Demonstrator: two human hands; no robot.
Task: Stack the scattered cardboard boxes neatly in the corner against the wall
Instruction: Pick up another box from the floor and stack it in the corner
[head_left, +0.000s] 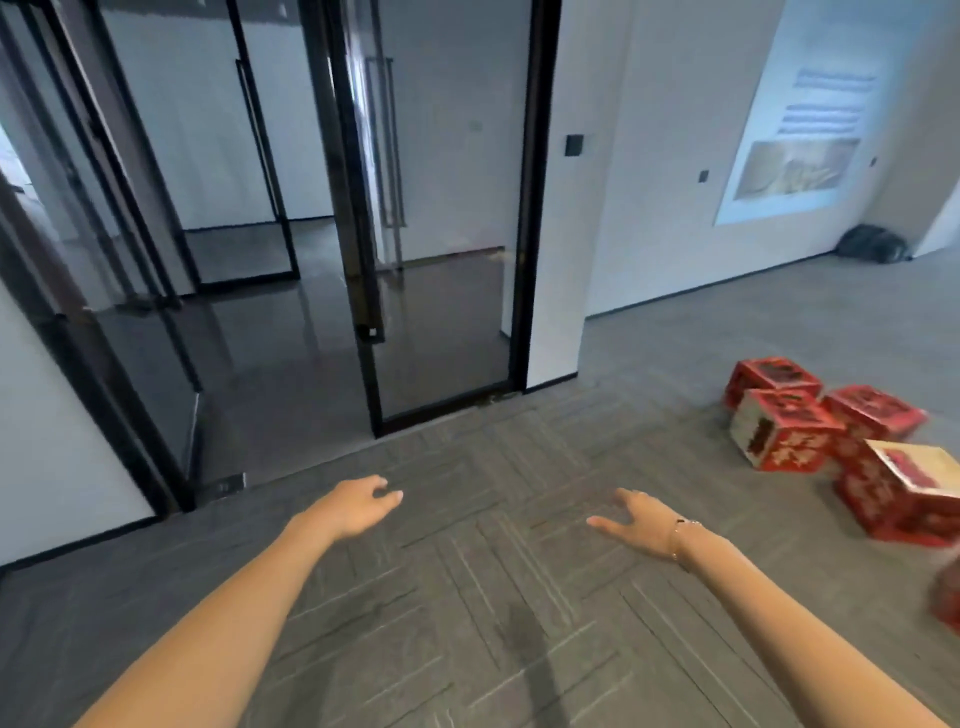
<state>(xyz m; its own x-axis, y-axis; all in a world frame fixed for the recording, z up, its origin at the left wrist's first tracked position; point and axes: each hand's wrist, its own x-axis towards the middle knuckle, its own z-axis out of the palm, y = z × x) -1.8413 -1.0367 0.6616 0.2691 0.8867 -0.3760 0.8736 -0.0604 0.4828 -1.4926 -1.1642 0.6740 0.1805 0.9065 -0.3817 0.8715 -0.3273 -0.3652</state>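
Several red patterned cardboard boxes lie scattered on the grey carpet at the right. One box (774, 379) sits farthest back, another (784, 431) lies tipped in front of it, a third (872, 415) is beside them, and a larger one (898, 493) is nearest, tilted. A further red box (948, 597) is cut off by the right edge. My left hand (358, 504) and my right hand (636, 519) reach forward over bare carpet, both empty with fingers apart, well left of the boxes.
A black-framed glass door (447, 208) stands straight ahead, with more glass partitions to the left. A white wall (675, 156) runs to the right and carries a large poster (800, 114). A dark bag (872, 244) lies at the wall's foot far right.
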